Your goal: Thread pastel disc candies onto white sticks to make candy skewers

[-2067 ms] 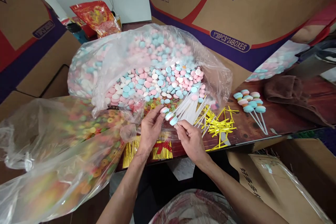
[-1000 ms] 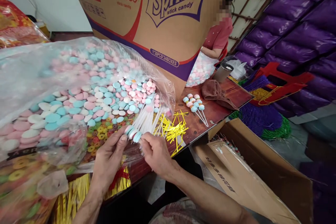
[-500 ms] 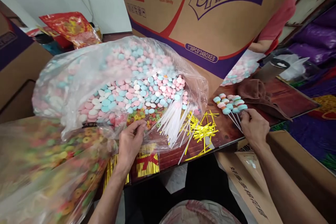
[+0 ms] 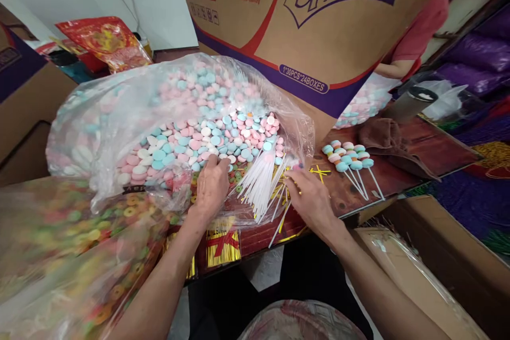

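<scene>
My left hand (image 4: 212, 186) is at the front edge of a heap of pink, blue and white candies (image 4: 191, 143), fingers bent down among them; what they hold is hidden. My right hand (image 4: 313, 199) reaches over gold twist ties, thumb and forefinger bent close together at a bundle of white sticks (image 4: 258, 186). Whether a stick is between those fingertips is hard to make out. Small ring-shaped candies (image 4: 238, 175) lie between the heap and the sticks. Several finished candy sticks (image 4: 348, 156), threaded with pastel candies, lie at the right on the dark red table (image 4: 255, 238).
A clear bag (image 4: 87, 117) surrounds the candy heap. Another bag of ring candies (image 4: 79, 255) fills the lower left. A large cardboard box (image 4: 255, 26) stands behind. A brown cloth (image 4: 382, 141) and a dark cup (image 4: 412, 103) are at right, near another person's arm (image 4: 396, 69).
My right hand has left the candy sticks at the right and moved left to the white sticks. My left hand has shifted slightly right and forward into the candies.
</scene>
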A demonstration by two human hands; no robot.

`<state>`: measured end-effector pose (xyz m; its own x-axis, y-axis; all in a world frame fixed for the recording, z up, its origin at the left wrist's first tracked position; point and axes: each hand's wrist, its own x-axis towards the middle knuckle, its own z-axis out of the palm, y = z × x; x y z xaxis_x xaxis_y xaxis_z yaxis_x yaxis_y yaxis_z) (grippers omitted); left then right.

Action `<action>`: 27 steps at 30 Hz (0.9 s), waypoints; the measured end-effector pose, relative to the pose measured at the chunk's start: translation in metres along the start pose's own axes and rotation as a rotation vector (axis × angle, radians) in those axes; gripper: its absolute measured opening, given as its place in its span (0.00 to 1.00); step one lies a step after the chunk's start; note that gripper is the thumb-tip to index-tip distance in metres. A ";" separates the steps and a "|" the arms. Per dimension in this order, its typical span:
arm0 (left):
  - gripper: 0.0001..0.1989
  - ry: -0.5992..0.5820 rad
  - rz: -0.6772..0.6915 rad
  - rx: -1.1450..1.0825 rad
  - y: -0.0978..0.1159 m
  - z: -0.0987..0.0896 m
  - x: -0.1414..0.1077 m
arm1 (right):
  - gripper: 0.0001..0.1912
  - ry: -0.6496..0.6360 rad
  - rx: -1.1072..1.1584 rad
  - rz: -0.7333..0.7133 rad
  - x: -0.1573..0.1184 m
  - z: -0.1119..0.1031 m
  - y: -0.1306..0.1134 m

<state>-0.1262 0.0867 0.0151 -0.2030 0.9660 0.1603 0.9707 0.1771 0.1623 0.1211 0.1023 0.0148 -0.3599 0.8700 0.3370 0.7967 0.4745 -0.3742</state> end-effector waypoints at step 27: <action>0.19 0.010 0.191 -0.315 0.026 0.017 0.038 | 0.10 -0.105 1.405 0.561 -0.007 0.023 -0.054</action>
<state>-0.1066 0.1311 0.0084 -0.0252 0.9737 0.2262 0.9044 -0.0742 0.4202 0.0697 0.0737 0.0128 -0.2568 0.9526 -0.1632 -0.2353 -0.2254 -0.9454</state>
